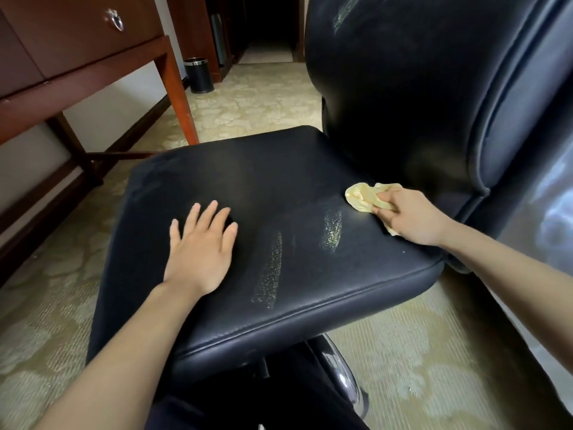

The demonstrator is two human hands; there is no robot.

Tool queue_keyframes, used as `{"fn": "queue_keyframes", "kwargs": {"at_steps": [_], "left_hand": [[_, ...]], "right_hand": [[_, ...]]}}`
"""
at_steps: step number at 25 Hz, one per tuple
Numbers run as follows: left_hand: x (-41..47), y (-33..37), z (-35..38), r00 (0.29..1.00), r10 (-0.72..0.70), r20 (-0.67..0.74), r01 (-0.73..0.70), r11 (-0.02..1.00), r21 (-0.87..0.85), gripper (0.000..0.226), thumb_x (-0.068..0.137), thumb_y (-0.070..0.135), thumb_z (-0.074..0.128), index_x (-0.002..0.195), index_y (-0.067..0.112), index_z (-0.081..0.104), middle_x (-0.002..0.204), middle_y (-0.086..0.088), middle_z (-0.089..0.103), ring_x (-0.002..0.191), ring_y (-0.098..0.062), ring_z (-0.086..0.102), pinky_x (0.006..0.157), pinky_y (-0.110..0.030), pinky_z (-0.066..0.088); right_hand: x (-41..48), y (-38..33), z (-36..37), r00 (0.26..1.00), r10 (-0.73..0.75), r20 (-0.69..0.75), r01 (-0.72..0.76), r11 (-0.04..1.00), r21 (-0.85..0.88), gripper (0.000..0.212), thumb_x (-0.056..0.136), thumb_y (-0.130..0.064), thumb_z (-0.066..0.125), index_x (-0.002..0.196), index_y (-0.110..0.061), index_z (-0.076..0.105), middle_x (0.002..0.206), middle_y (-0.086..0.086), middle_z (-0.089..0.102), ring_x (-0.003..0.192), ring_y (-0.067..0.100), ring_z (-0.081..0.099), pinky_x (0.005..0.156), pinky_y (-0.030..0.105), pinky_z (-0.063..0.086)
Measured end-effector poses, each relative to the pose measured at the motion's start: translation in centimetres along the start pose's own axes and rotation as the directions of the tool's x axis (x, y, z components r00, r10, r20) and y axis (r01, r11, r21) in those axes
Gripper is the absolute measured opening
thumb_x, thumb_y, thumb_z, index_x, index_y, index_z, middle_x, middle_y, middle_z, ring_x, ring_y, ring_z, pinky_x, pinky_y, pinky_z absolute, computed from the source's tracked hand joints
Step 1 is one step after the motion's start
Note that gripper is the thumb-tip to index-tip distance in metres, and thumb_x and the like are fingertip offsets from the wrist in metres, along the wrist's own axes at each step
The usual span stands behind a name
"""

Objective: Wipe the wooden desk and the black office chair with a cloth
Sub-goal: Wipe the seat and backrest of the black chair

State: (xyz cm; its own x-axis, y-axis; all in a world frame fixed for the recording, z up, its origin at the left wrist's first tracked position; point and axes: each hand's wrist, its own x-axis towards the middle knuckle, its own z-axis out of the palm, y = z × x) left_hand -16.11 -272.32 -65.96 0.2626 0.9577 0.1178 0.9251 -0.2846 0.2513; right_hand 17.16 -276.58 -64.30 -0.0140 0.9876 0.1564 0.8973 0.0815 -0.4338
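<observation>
Both hands are on the chair (pixel 310 181) seat. Left hand (pixel 201 246) lies flat near the front left of the cushion, fingers spread and straight, palm down. Right hand (pixel 412 215) grips a bunched yellow cloth (pixel 362 197), fingers curled round it, pressing it to the seat's rear right, just beside the backrest. Two speckled streaks mark the leather between the hands. To the left stands the desk (pixel 93 60), apart from the chair, on patterned carpet (pixel 254 100); a dark bin (pixel 199 75) sits beyond its leg.
</observation>
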Motion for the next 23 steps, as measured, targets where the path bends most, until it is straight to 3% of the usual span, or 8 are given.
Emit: {"fn": "queue_keyframes", "kwargs": {"at_steps": [2,5,10,12,17,19,23], "left_hand": [[0.1,-0.8,-0.3,1.0,0.008,-0.023,-0.009,0.999,-0.032,0.05,0.102,0.039,0.02,0.15,0.023,0.027,0.16,0.007,0.013,0.147,-0.012,-0.003,0.118,-0.041,-0.005],[0.6,-1.4,-0.4,0.999,0.002,-0.034,-0.004,0.997,-0.076,0.049,0.102,0.039,0.022,0.148,0.023,0.031,0.159,0.008,0.017,0.147,-0.009,0.0,0.119,-0.038,-0.005],[0.6,-1.1,0.4,1.0,0.004,-0.027,-0.006,0.997,-0.072,0.05,0.102,0.04,0.02,0.148,0.022,0.029,0.159,0.009,0.016,0.147,-0.008,-0.001,0.119,-0.036,-0.004],[0.5,-0.7,0.5,1.0,0.0,-0.021,-0.001,0.997,-0.071,0.05,0.102,0.039,0.019,0.149,0.022,0.028,0.159,0.009,0.015,0.147,-0.008,-0.002,0.119,-0.036,-0.004],[0.3,-0.1,0.7,0.999,-0.028,-0.021,0.028,0.999,-0.028,0.051,0.102,0.036,0.013,0.151,0.021,0.022,0.16,0.008,0.012,0.147,-0.01,0.0,0.117,-0.037,-0.008],[-0.1,0.2,0.8,0.999,-0.041,0.012,0.041,0.999,0.005,0.052,0.102,0.035,0.012,0.152,0.021,0.018,0.16,0.007,0.007,0.147,-0.012,-0.002,0.117,-0.039,-0.008],[-0.6,0.5,0.5,0.998,-0.043,0.043,0.041,0.999,0.034,0.05,0.103,0.032,0.015,0.152,0.02,0.014,0.161,0.006,0.005,0.147,-0.014,-0.002,0.118,-0.041,-0.005]], "right_hand": [[-0.2,-0.4,0.3,1.0,0.018,-0.015,-0.018,1.0,0.004,0.035,0.094,-0.009,0.053,0.064,-0.023,0.042,0.064,-0.012,0.043,0.066,0.003,0.034,0.064,0.014,0.024],[0.9,-0.6,0.5,0.993,0.107,-0.049,-0.107,0.994,0.009,0.041,0.093,-0.01,0.053,0.058,-0.023,0.038,0.059,-0.006,0.042,0.062,0.014,0.042,0.061,0.024,0.025],[4.4,-0.9,1.4,0.964,0.242,-0.113,-0.247,0.969,-0.027,0.031,0.094,-0.012,0.051,0.064,-0.011,0.044,0.082,0.016,0.055,0.077,0.03,0.051,0.07,0.033,0.04],[5.7,-1.1,1.3,0.956,0.274,-0.103,-0.278,0.96,-0.021,0.032,0.094,-0.013,0.049,0.063,-0.012,0.044,0.08,0.017,0.06,0.076,0.031,0.052,0.068,0.031,0.038],[7.9,-2.2,1.5,0.904,0.414,-0.102,-0.41,0.91,0.06,0.014,0.09,-0.017,0.049,0.08,-0.014,0.057,0.08,0.01,0.061,0.092,0.033,0.061,0.082,0.036,0.048],[7.6,-3.6,2.2,0.918,0.392,-0.065,-0.391,0.92,0.017,0.011,0.089,-0.024,0.051,0.083,-0.017,0.057,0.091,0.006,0.057,0.1,0.032,0.057,0.089,0.038,0.047],[5.0,-10.1,4.1,0.977,0.206,0.054,-0.207,0.978,0.004,0.014,0.085,-0.026,0.051,0.077,-0.019,0.06,0.084,-0.004,0.058,0.101,0.023,0.057,0.085,0.038,0.047]]}}
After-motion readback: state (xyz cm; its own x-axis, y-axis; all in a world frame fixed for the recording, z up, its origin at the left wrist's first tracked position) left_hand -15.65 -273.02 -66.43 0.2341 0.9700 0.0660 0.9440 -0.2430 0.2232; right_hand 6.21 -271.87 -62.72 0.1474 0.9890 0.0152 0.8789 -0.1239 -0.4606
